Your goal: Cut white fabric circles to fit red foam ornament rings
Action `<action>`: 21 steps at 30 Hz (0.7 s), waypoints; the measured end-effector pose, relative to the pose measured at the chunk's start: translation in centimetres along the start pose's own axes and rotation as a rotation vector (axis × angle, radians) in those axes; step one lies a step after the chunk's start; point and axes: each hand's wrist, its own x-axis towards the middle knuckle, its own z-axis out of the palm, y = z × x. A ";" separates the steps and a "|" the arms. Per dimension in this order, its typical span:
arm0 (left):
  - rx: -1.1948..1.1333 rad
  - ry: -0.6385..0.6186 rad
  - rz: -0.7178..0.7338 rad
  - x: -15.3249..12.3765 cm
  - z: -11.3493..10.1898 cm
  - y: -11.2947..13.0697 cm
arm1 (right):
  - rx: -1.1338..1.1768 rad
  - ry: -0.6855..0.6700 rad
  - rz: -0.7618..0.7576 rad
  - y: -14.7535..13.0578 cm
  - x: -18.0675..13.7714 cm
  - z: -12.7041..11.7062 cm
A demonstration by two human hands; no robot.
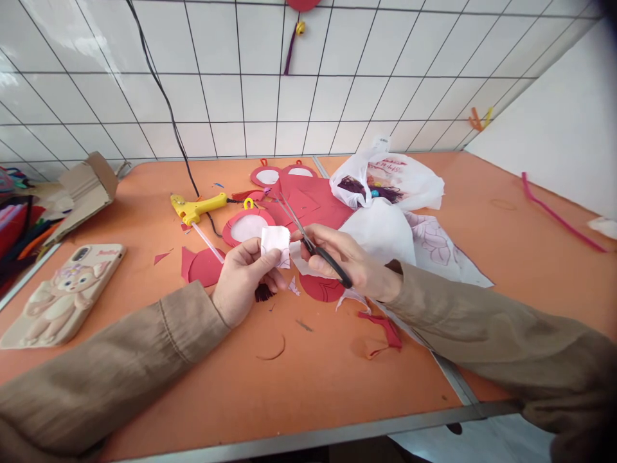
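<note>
Between thumb and fingers, my left hand (pixel 247 276) pinches a small white piece of fabric (pixel 274 239) that has thin purple lines on it. My right hand (pixel 349 262) is wrapped round black-handled scissors (pixel 324 254), their blades pointing up and away, just right of the fabric. The blades look slightly apart, and no fabric shows between them. Below and behind the hands lie red felt pieces (pixel 315 194), a red ring with a white centre (pixel 247 227) and a red disc (pixel 322 287). A black tassel (pixel 263 293) shows under my left hand.
A yellow glue gun (pixel 198 207) with a cord lies at the back left. At left are a phone in a cartoon case (pixel 65 292) and a cardboard box (pixel 89 196). A white plastic bag (pixel 419 183) and patterned white cloth (pixel 441 247) lie right. Red scraps (pixel 385 331) are in front.
</note>
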 end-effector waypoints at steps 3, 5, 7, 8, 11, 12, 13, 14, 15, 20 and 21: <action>0.021 -0.022 -0.006 0.0 0.0 0.0 | 0.039 0.008 -0.018 0.2 0.0 0.1; 0.045 -0.051 -0.012 0.0 -0.1 0.0 | 0.047 0.024 -0.032 0.1 0.0 0.2; 0.076 -0.081 -0.019 0.0 -0.1 0.0 | 0.031 0.042 -0.044 0.0 0.0 0.3; 0.089 -0.093 -0.020 -0.1 -0.1 0.0 | 0.017 0.054 -0.050 -0.1 0.0 0.3; 0.119 -0.119 -0.030 -0.2 -0.1 0.1 | 0.006 0.063 -0.055 -0.1 0.0 0.6; 0.127 -0.125 -0.036 -0.2 -0.1 0.1 | 0.014 0.070 -0.054 0.0 0.0 0.7; 0.133 -0.127 -0.041 -0.2 0.0 0.1 | 0.021 0.081 -0.051 0.1 0.0 0.8; 0.136 -0.128 -0.047 -0.3 0.0 0.2 | 0.024 0.096 -0.048 0.3 -0.1 0.9; 0.137 -0.127 -0.051 -0.2 0.0 0.2 | 0.026 0.114 -0.043 0.4 -0.1 1.0; 0.060 -0.091 -0.034 0.1 -0.2 0.0 | -0.029 0.054 -0.009 -0.4 0.0 0.4; 0.039 -0.077 -0.031 0.1 -0.3 -0.1 | -0.077 0.015 -0.011 -0.9 0.0 0.0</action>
